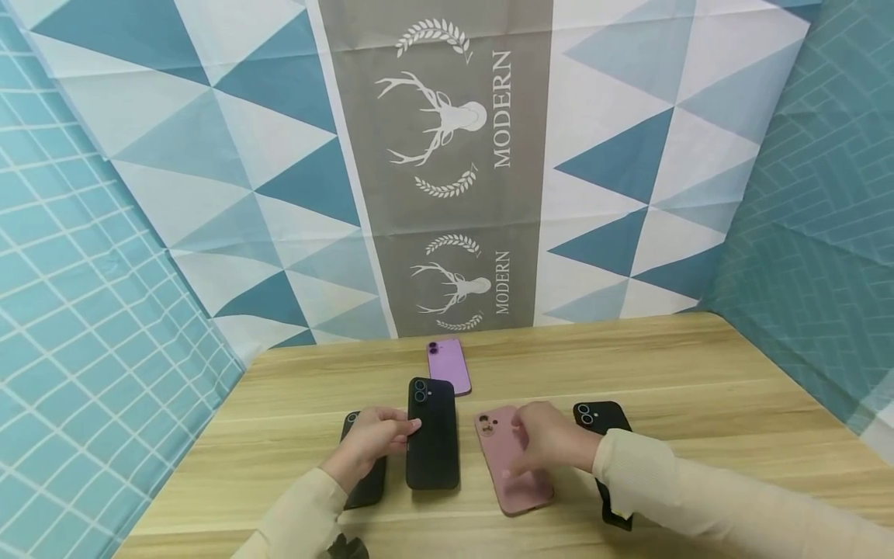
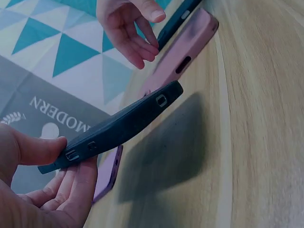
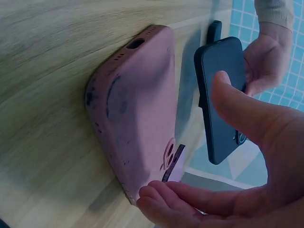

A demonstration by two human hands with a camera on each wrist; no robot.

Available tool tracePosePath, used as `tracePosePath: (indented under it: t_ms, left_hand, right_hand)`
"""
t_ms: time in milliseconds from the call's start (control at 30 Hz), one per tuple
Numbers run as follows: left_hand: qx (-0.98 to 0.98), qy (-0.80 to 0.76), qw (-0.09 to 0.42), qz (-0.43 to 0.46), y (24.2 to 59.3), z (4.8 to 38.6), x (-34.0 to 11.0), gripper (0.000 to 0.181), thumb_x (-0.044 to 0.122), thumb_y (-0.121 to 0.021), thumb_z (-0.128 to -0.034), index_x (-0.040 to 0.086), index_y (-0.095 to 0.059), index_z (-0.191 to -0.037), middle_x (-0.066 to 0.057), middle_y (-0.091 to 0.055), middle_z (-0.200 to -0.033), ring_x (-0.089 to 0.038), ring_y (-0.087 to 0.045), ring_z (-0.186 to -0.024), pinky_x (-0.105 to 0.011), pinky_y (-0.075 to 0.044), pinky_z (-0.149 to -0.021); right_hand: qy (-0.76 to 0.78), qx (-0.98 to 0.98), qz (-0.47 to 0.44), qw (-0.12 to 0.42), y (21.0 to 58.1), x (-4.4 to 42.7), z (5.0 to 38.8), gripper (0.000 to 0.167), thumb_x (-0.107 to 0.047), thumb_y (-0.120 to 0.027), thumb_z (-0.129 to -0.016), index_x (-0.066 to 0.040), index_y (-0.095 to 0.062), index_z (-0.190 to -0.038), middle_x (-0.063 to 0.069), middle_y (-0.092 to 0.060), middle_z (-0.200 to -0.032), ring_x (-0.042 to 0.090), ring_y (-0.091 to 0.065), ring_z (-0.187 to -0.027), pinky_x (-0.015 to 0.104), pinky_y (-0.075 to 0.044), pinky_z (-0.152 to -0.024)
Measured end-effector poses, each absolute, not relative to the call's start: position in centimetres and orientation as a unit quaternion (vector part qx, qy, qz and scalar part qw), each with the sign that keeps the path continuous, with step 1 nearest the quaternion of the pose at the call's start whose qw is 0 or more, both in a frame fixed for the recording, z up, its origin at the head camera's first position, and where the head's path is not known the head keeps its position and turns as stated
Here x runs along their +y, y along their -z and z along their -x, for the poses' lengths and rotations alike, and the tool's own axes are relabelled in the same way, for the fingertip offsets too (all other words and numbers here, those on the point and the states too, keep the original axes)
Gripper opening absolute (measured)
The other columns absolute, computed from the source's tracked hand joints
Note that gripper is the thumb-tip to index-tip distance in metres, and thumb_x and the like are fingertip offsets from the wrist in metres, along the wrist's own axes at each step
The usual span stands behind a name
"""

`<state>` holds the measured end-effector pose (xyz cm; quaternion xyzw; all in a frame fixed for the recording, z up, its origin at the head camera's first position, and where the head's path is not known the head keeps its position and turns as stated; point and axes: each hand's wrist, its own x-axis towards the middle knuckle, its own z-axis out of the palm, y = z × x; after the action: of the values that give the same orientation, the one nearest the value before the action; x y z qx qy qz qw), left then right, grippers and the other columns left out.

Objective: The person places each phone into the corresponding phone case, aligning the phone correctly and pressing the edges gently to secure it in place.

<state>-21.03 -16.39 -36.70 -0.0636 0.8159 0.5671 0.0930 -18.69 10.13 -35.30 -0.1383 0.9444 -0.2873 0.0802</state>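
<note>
My left hand [image 1: 372, 441] pinches the side edge of a black phone [image 1: 434, 454], thumb on its back and fingers underneath. In the left wrist view this black phone [image 2: 128, 121] is tilted above the table, its shadow on the wood below. A pink phone [image 1: 497, 454] lies back up on the table under my right hand [image 1: 555, 435]. Seen from the right wrist, that hand's thumb and fingers are spread apart, with the fingertips close to the edge of the pink phone [image 3: 137, 109]; whether they touch it I cannot tell. Dark scuffs mark the pink phone's corner.
A purple phone [image 1: 452, 366] lies farther back on the wooden table [image 1: 656, 357]. Another black phone [image 1: 366, 491] lies partly behind my left hand, and one more black phone [image 1: 609, 417] is partly covered by my right forearm. Patterned cloths [image 1: 440, 272] hang behind and beside the table.
</note>
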Motion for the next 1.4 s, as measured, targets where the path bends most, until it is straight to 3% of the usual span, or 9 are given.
tracePosePath:
  t_ms: [133,367,467,767,1400]
  left_hand:
    - [0.814,-0.568,0.098,0.069,37.1,21.1,-16.6,0.038,0.009,-0.068,-0.0859,-0.015,-0.056,-0.113,-0.019,-0.061,-0.103,-0.016,-0.064,-0.080,-0.035,-0.060,-0.078]
    - [0.818,-0.562,0.100,0.077,37.6,20.9,-17.0,0.039,0.008,-0.069,-0.0848,-0.016,-0.058,-0.114,-0.021,-0.061,-0.106,-0.013,-0.061,-0.079,-0.034,-0.060,-0.076]
    - [0.819,-0.559,0.102,0.080,37.8,20.9,-17.1,0.037,0.008,-0.069,-0.0845,-0.015,-0.059,-0.113,-0.021,-0.060,-0.109,-0.014,-0.061,-0.080,-0.034,-0.060,-0.076]
    - [0.818,-0.557,0.113,0.086,37.9,21.0,-17.0,0.017,0.010,-0.072,-0.0824,-0.006,-0.067,-0.088,-0.006,-0.062,-0.087,-0.010,-0.056,-0.068,-0.028,-0.060,-0.068]
    - [0.877,-0.461,0.111,0.074,37.3,20.8,-17.0,0.016,0.004,-0.070,-0.0834,-0.008,-0.065,-0.093,-0.014,-0.066,-0.085,-0.014,-0.069,-0.071,-0.032,-0.061,-0.068]
  right_hand:
    - [0.281,0.946,0.144,0.079,35.8,9.8,18.7,0.068,-0.016,-0.092,-0.057,0.010,-0.061,-0.112,0.016,-0.063,-0.104,0.021,-0.058,-0.089,0.040,-0.056,-0.081]
    - [0.235,0.952,0.192,0.033,36.7,9.5,18.9,0.057,-0.024,-0.094,-0.051,0.004,-0.063,-0.089,0.010,-0.053,-0.087,0.018,-0.052,-0.073,0.027,-0.054,-0.058]
    - [0.223,0.953,0.200,0.032,36.8,9.3,18.8,0.057,-0.026,-0.094,-0.052,0.004,-0.063,-0.089,0.011,-0.054,-0.090,0.017,-0.051,-0.075,0.026,-0.054,-0.059]
    - [0.210,0.958,0.194,0.035,37.2,9.4,18.4,0.067,-0.025,-0.093,-0.053,0.008,-0.062,-0.103,0.011,-0.056,-0.093,0.016,-0.052,-0.078,0.030,-0.057,-0.066]
    - [0.210,0.959,0.187,0.035,37.5,10.1,18.5,0.052,-0.023,-0.093,-0.054,0.004,-0.063,-0.087,0.006,-0.053,-0.082,0.013,-0.050,-0.067,0.023,-0.050,-0.054]
